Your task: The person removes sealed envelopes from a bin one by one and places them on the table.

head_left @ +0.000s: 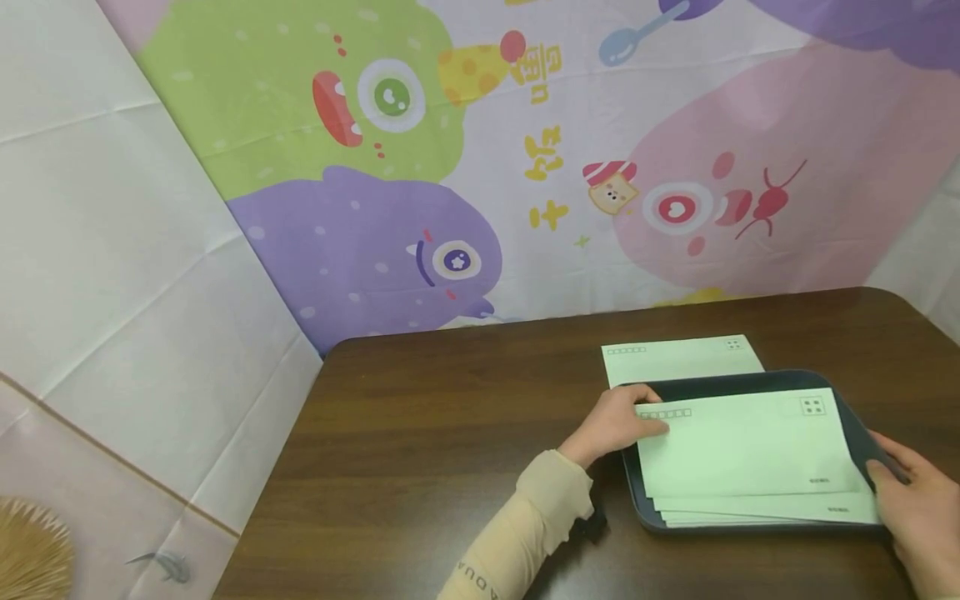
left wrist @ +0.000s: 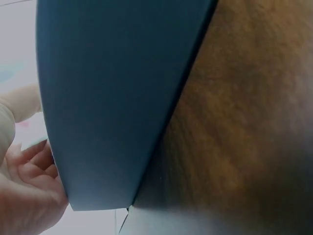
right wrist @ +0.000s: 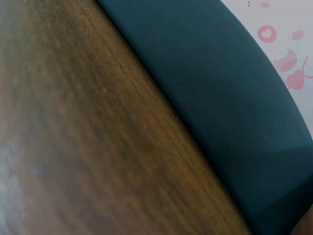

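Left hand [head_left: 617,423] pinches top envelope [head_left: 750,450]; right hand [head_left: 918,496] grips dark tray [head_left: 738,386]. Probably loading or unloading it; next move likely needs tray steady, envelope flat.

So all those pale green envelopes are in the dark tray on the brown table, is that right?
Not all: the head view shows one pale green envelope outside the dark tray, beyond its far rim and partly hidden by it. The other envelopes are in the tray, which is on the brown table, as you say.
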The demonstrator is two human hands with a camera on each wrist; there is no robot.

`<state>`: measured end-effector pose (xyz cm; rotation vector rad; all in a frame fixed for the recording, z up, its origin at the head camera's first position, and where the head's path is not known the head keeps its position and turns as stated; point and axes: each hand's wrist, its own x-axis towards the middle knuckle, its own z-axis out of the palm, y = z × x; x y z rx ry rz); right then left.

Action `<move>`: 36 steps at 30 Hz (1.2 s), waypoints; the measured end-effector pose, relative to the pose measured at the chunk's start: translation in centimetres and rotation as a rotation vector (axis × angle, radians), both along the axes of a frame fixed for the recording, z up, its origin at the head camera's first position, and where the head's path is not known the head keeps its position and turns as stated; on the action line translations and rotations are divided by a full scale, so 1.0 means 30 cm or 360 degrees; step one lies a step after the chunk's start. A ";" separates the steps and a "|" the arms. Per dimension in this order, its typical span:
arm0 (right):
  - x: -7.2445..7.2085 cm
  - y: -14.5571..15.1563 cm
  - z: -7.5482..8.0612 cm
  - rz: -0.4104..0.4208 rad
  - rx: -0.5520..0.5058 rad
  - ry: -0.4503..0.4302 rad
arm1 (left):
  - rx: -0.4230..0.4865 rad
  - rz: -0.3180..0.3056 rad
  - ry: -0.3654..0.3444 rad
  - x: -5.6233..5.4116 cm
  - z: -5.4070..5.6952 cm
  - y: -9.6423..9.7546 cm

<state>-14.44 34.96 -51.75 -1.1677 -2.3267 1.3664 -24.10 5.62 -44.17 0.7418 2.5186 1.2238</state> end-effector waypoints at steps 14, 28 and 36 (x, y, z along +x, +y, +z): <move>0.003 0.009 -0.006 0.0036 -0.0049 0.0047 | 0.0478 0.0303 -0.0308 0.005 -0.023 0.014; 0.002 0.006 -0.006 0.0038 -0.0023 0.0008 | 0.0129 0.0003 0.0034 0.023 -0.017 0.000; 0.008 -0.005 -0.001 0.0042 -0.0040 0.0038 | 0.0164 -0.0011 0.0086 0.028 -0.024 -0.004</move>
